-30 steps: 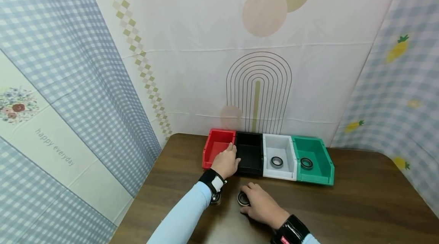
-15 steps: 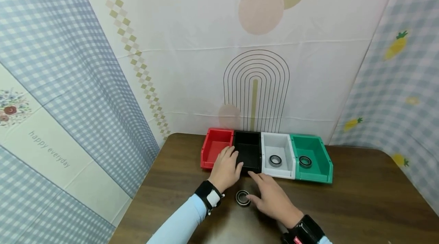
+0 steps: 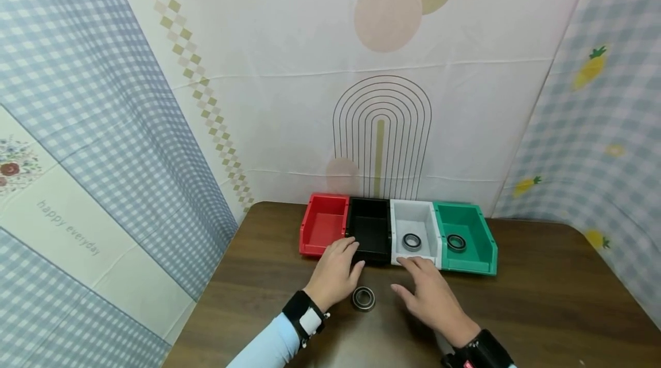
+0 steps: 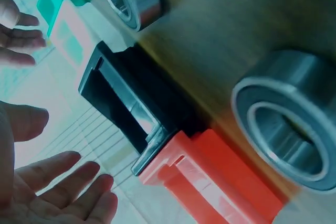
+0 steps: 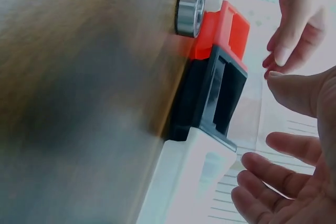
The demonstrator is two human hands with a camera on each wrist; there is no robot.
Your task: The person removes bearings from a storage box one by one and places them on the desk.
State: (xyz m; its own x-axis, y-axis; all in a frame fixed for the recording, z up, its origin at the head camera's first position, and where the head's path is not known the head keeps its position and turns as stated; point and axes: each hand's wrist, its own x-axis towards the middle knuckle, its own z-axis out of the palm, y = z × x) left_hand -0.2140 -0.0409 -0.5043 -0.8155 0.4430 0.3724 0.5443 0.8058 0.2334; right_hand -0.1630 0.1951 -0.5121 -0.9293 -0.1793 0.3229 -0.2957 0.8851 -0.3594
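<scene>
My left hand (image 3: 333, 273) hovers at the front of the red bin (image 3: 324, 221) and black bin (image 3: 369, 227), fingers loosely extended and holding nothing. Right of it, a metal ball bearing (image 3: 364, 299) lies on the table. Another bearing (image 4: 286, 124) shows large in the left wrist view; in the head view the left arm hides it. Relaxed and holding nothing, my right hand (image 3: 434, 299) is in front of the white bin (image 3: 417, 230). One bearing (image 3: 411, 242) lies in that white bin, and one more bearing (image 3: 457, 243) in the green bin (image 3: 472, 236).
The four-sided bins stand side by side in a row at the back of the brown wooden table (image 3: 558, 299). Behind them hangs a pale printed cloth (image 3: 289, 115). Blue checked cloths (image 3: 93, 69) flank the table on both sides.
My right hand has let go of the bearing on the table and moved right, away from it. My left hand has drawn back from the bins' edge toward the front.
</scene>
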